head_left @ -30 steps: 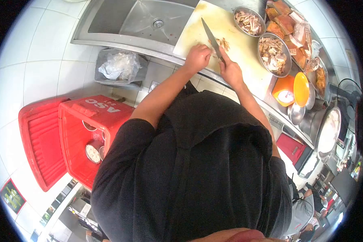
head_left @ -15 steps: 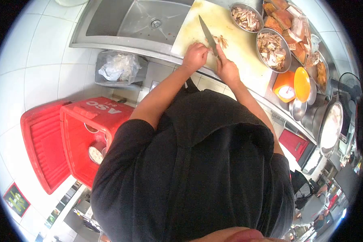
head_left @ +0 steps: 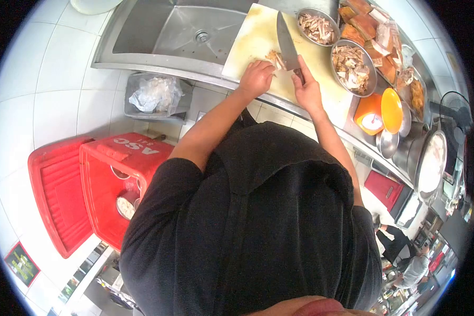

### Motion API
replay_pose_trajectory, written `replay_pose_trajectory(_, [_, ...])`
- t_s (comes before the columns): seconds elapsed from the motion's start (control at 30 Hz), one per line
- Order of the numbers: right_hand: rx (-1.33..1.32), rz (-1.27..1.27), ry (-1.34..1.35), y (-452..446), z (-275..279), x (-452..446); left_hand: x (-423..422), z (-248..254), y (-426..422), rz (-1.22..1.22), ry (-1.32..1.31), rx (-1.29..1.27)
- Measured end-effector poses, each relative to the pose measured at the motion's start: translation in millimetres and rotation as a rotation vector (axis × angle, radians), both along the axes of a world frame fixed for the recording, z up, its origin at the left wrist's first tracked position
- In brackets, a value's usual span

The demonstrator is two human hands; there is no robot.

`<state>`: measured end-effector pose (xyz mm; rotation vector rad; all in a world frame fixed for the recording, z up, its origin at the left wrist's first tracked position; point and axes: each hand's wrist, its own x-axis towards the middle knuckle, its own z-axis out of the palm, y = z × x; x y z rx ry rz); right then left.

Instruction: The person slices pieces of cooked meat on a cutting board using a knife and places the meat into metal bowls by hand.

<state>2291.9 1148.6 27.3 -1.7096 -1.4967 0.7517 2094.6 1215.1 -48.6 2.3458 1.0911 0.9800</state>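
Note:
My right hand (head_left: 307,90) is wrapped around the dark handle of a large kitchen knife (head_left: 285,41). The broad blade points away from me over a pale cutting board (head_left: 326,84). Just left of the blade lies a small heap of cut meat strips (head_left: 275,57). My left hand (head_left: 256,79) rests at the near side of the board with its fingers curled in, touching the edge of that heap. Whatever is under those fingers is hidden. To the right of the knife are two metal bowls of cut meat, a nearer bowl (head_left: 374,79) and a farther bowl (head_left: 336,22).
Large browned meat chunks (head_left: 364,26) lie at the back right. An orange scale (head_left: 368,113) stands near the counter's right front. Left of the board is a steel sink (head_left: 158,42). A lined bin (head_left: 155,95) and an open red cool box (head_left: 97,174) are below left.
My right hand has moved right with the knife, and the blade is now on the other side of the meat strips. My left hand has shifted slightly nearer the strips.

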Motion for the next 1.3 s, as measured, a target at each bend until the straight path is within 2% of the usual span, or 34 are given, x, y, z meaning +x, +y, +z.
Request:
replay_pose_trajectory(0.03, [0.045,-0.003,-0.032,0.2,4.8,5.5,-0.4,-1.9,0.8,-0.005,-0.019,0.005])
replay_pose_trajectory(0.13, [-0.186,0.012,-0.459,3.1,22.0,24.7,0.7,-8.6,7.2,-0.003,-0.074,0.001])
replay_pose_trajectory(0.17, [-0.136,0.024,-0.599,3.0,7.5,31.8,2.0,-10.1,9.7,0.006,-0.089,-0.014])
replay_pose_trajectory(0.27, [-0.175,0.154,-0.761,-3.6,-12.9,30.2,5.4,-5.8,14.8,0.032,-0.126,-0.021])
replay_pose_trajectory(0.4, [0.021,0.105,-0.399,-22.2,-22.3,33.2,6.9,-2.6,20.7,0.111,-0.138,0.026])
replay_pose_trajectory(0.5, [-0.019,-0.045,0.091,-38.9,-40.0,57.2,8.0,-2.4,26.5,0.126,-0.158,0.049])
replay_pose_trajectory(0.6, [-0.409,-0.165,0.396,-61.0,-10.8,70.5,17.0,-11.0,32.4,0.130,-0.207,0.031])
replay_pose_trajectory(0.73, [-0.414,-0.182,0.599,-59.1,-18.6,49.9,33.6,-16.7,37.0,0.106,-0.205,-0.061])
replay_pose_trajectory(0.87, [-0.417,-0.101,0.564,-39.1,-23.5,5.4,52.6,-12.6,35.2,0.113,-0.230,-0.062])
replay_pose_trajectory(1.0, [-0.420,-0.102,0.665,-26.6,-16.8,-16.6,64.6,-15.5,35.0,0.210,-0.234,-0.130])
replay_pose_trajectory(1.03, [-0.434,-0.109,0.687,-25.0,-12.7,-15.9,65.6,-20.6,37.7,0.235,-0.215,-0.053])
replay_pose_trajectory(1.1, [-0.445,-0.129,0.710,-21.7,6.6,-14.3,74.0,-7.5,43.3,0.217,-0.299,-0.044])
replay_pose_trajectory(1.3, [-0.183,-0.215,0.584,11.9,64.1,20.2,134.2,63.9,103.2,0.069,-0.540,0.059])
